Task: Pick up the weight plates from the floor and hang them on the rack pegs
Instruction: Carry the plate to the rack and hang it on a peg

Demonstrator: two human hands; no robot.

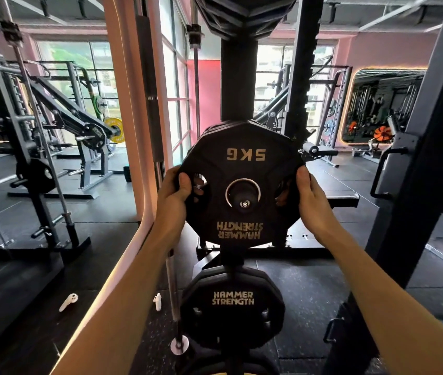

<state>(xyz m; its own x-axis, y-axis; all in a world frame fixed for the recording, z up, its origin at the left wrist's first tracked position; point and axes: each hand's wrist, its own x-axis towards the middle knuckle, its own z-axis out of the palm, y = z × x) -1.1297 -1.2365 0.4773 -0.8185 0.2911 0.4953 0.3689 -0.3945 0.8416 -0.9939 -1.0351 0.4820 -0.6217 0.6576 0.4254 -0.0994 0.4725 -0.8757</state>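
A black 5 KG Hammer Strength weight plate [242, 169] hangs upside down in front of me, its centre hole around the end of a rack peg [244, 199]. My left hand [177, 196] grips its left edge, with fingers through a grip slot. My right hand [309, 196] grips its right edge the same way. More black plates sit behind it on the same peg. The rack's upright post [239, 82] rises behind. Lower down, another Hammer Strength plate [232, 307] hangs on a lower peg. A stack of larger plates [244, 14] hangs at the top.
A barbell [173, 280] stands upright just left of the rack, its end on the floor. Two small white objects [68, 302] lie on the black rubber floor at the left. Gym machines stand left and right, and a dark frame post [415, 185] rises close on my right.
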